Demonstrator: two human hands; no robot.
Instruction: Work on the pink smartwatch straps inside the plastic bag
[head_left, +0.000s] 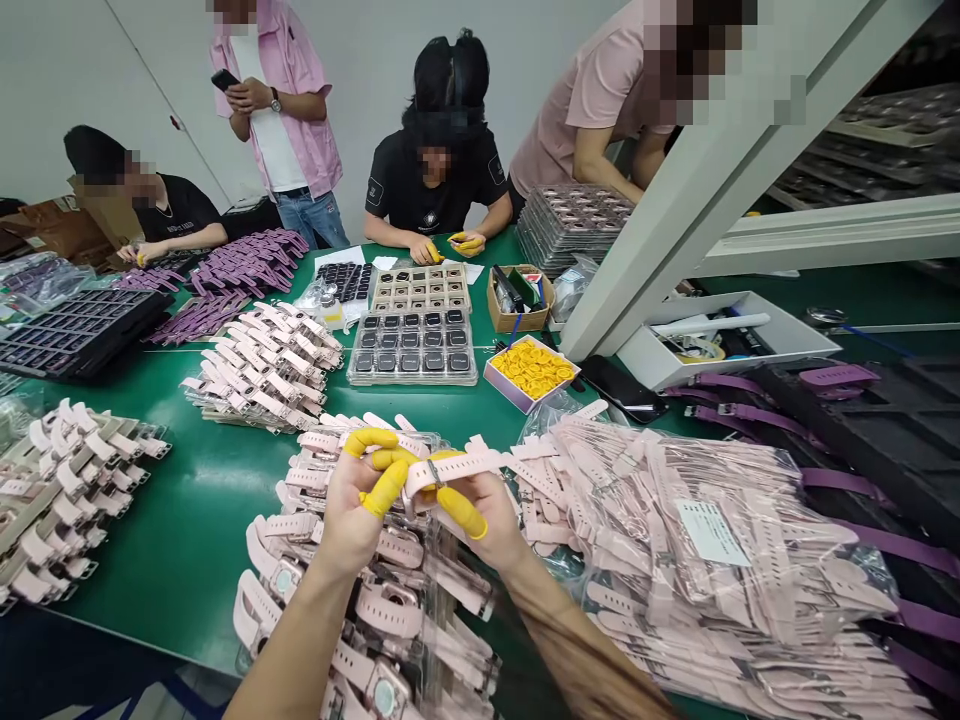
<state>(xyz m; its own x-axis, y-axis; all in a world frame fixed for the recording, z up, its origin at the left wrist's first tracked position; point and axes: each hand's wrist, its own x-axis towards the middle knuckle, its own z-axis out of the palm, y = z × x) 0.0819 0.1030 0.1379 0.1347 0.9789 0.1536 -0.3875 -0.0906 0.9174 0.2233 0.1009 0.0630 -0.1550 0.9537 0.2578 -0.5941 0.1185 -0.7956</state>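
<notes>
Pinched between left hand and right hand, the pink strap lies level, tip pointing right.

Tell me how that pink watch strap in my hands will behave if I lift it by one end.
The pink strap bends between the left hand and right hand, so it probably flops. It looks thin, likely light. The yellow finger cots probably help against slipping.

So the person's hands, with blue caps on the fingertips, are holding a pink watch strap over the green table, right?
Not quite: the head view shows yellow caps, not blue. The rest stands: both hands, left and right, hold a pink watch strap over the green table.
</notes>
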